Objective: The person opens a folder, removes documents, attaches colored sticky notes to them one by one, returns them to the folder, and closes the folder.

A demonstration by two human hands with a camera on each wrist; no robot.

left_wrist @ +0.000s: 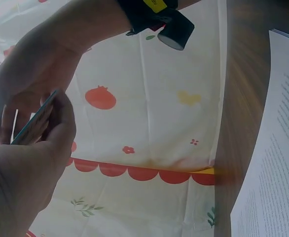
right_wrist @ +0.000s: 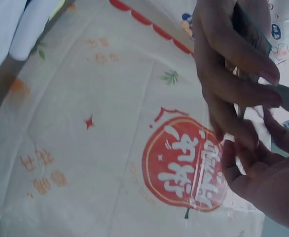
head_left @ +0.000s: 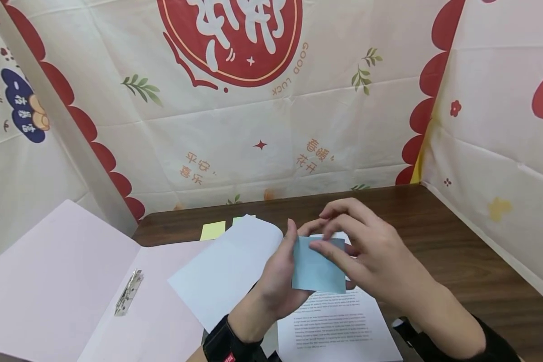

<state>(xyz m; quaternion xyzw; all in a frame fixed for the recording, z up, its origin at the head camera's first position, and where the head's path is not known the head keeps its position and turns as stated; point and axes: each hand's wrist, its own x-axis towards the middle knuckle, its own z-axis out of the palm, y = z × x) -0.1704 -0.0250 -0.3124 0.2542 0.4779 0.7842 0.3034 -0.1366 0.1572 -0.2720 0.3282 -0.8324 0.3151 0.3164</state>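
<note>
Over the printed page [head_left: 332, 324], the left hand [head_left: 275, 281] grips blue notes [head_left: 319, 269], none apparently peeled yet; whether the right hand [head_left: 377, 254] pinches one is unclear.

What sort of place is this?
Probably a screened-off desk for paperwork: a dark brown wood-grain tabletop, white printed sheeting with red scalloped edges behind it, and an open pale lilac folder with a metal clip.

Behind the brown worktop [head_left: 434, 226] hangs a pale cloth [head_left: 235, 118] printed with a red emblem [head_left: 231, 65], green sprigs [head_left: 142, 89] and a red star [head_left: 260, 145]. Red scallops [head_left: 56, 83] run down both sides. The right-hand cloth [head_left: 493, 115] bears a yellow print [head_left: 499, 208].
</note>
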